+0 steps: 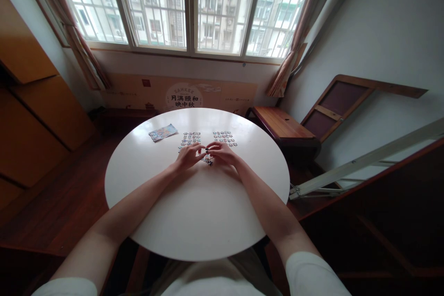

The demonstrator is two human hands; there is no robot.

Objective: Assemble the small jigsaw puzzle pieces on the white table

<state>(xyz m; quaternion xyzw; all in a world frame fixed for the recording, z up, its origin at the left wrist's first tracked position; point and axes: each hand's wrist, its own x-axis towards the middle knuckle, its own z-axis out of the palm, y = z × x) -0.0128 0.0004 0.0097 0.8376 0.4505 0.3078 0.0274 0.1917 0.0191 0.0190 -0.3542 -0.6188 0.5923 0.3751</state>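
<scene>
Over the middle of the round white table (194, 222), my two hands meet at a small dark jigsaw puzzle piece (207, 150). My left hand (189, 155) is closed, its fingertips at the left side of the piece. From the right, my right hand (222, 152) pinches the same piece between thumb and fingers. Just below the fingertips lies a small cluster of puzzle pieces (208, 161), partly hidden by the hands. Beyond my left hand are rows of loose pieces (192, 137). Another set of rows (224, 136) sits beyond my right hand.
A colourful printed picture sheet (163, 132) lies at the table's far left. Behind the table, a printed cardboard panel (138, 92) leans below the barred window. To the right stand a wooden-topped bench (282, 121) and a leaning wooden frame (338, 101). Orange-brown cabinets (38, 120) line the left.
</scene>
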